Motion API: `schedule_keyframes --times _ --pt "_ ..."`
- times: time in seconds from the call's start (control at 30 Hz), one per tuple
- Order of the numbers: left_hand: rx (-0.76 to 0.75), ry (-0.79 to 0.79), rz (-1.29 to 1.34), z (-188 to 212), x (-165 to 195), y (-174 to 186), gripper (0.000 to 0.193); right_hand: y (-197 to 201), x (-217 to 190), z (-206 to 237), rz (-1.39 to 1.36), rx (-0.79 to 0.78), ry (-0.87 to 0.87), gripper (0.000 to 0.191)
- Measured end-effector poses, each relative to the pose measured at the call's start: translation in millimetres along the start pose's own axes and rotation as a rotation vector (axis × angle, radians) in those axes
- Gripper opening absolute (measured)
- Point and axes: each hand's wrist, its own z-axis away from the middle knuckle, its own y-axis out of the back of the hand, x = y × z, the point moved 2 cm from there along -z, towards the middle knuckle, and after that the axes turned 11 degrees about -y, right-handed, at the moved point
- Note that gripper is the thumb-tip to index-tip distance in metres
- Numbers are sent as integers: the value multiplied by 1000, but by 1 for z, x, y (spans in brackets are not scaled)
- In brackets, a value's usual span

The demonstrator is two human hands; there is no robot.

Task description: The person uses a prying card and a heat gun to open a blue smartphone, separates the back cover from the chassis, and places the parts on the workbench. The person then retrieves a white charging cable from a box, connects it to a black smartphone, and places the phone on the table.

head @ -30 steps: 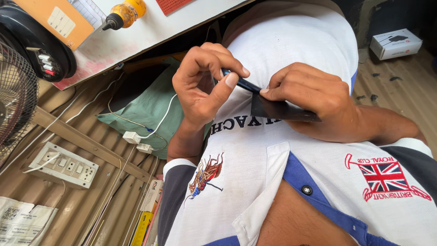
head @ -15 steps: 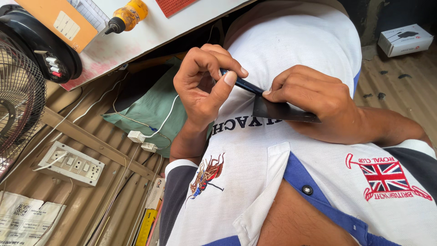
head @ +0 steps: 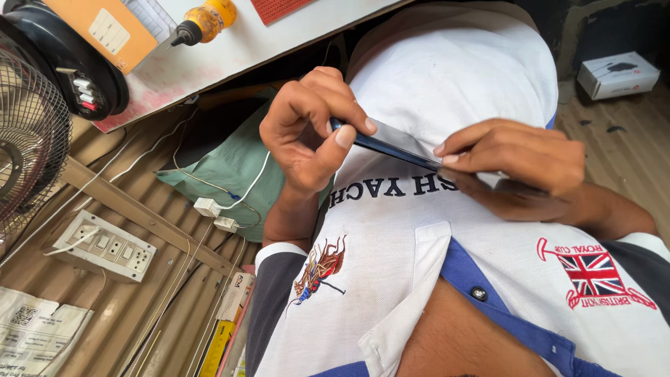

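Left hand (head: 307, 132) shifted down; both grips clamped on phone (head: 391, 144) ends, right hand (head: 516, 157).

White worktop (head: 230, 52), perhaps corrugated wall (head: 118, 300)

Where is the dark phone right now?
In the head view the dark phone sits centre frame, edge-on against the white shirt, pinched between the left hand and the right hand.
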Motion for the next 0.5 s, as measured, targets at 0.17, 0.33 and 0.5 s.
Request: schedule_keyframes --times 0.17,0.33,0.5 --pt "-24 -63 14 -1 -1 -4 23 -4 10 4 -27 46 21 22" --pt "-36 -70 20 -4 0 -5 24 -7 12 1 -70 51 32 21" --pt "-53 -69 4 -7 0 -6 23 -6 10 -4 -71 17 54 23"
